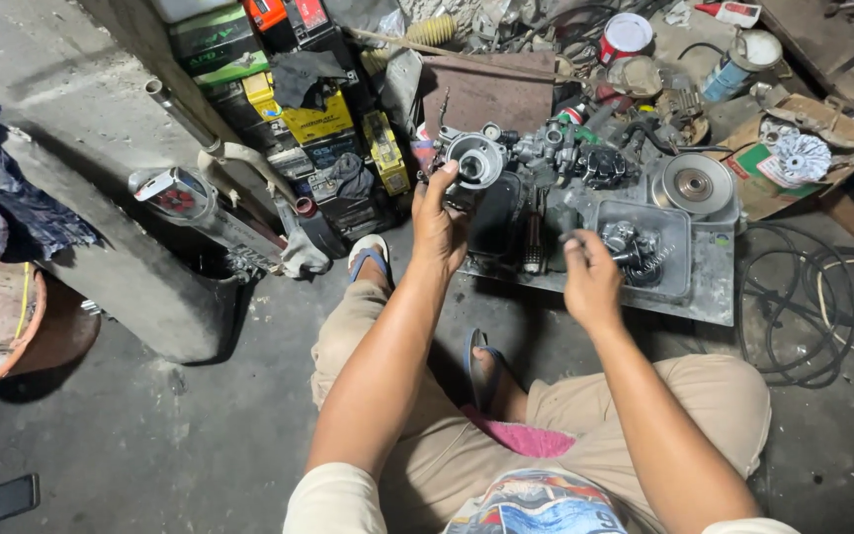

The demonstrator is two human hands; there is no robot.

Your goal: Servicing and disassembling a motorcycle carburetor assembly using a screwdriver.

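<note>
A: Your left hand (439,225) is up at the round grey metal housing (474,161). The fingers are curled around its lower edge, and the thumb reaches up toward its open centre. That housing sits at the left end of the engine parts, above the grey tray (709,282) on the floor.

B: And my right?

A: Your right hand (592,280) hangs over the tray. The fingers are pressed together, pinching a small dark part (571,238); I cannot tell what it is. Just beside it, a cluster of gears (630,247) lies in a shallow square pan (669,225).

B: What can you count?

A: Two hands, one pulley disc (693,184) to the right of the pan, one silver finned wheel (803,155) on a cardboard box. Two blue sandals: one (368,259) near your left forearm, one (478,358) between your knees.

B: Packages?

A: Stacked boxy batteries (316,119) at the upper left, yellow, black and green. A red-and-white round tin (626,37) at the top, a blue spray can (733,69) to its right. A dark phone (6,498) lies on the floor at the lower left.
</note>
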